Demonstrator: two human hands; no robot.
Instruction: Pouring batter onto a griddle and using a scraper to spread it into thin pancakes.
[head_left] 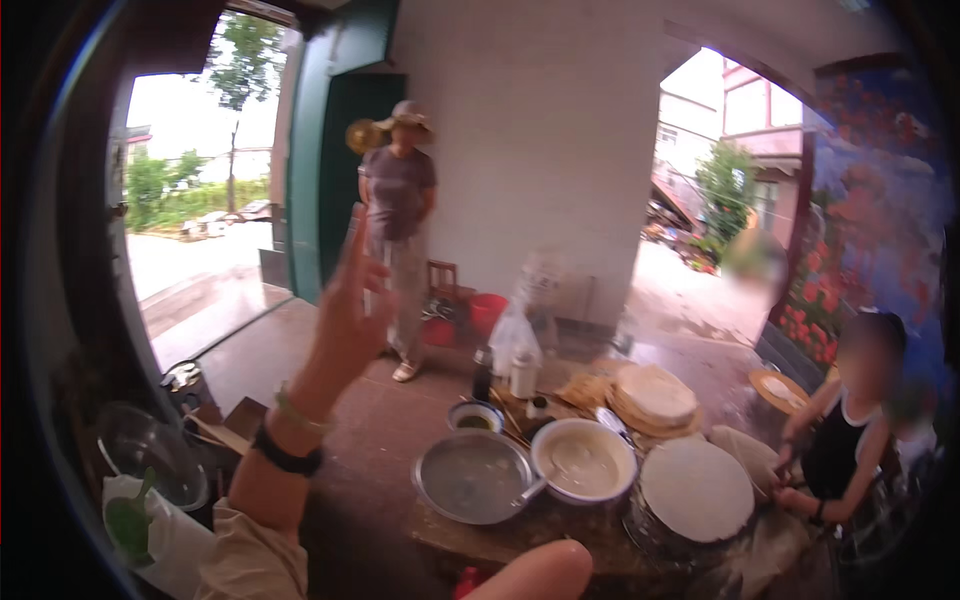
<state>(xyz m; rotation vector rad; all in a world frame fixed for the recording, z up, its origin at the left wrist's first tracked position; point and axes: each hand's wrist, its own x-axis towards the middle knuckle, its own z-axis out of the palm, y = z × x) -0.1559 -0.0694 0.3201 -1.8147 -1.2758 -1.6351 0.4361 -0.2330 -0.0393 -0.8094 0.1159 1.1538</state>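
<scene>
Currently, the left hand (357,285) is raised high, up and to the left of the white bowl (612,492), its fingers stretched upward and slightly apart. Below the bowl, a rounded bare limb (535,577) enters; I cannot tell how the right fingers stand. On the tabletop (455,541), a metal basin (432,503) sits just left of the bowl, a round pale flatbread (697,490) just right, and stacked flatbreads (653,394) behind-right; a person (850,440) is farther right.
</scene>
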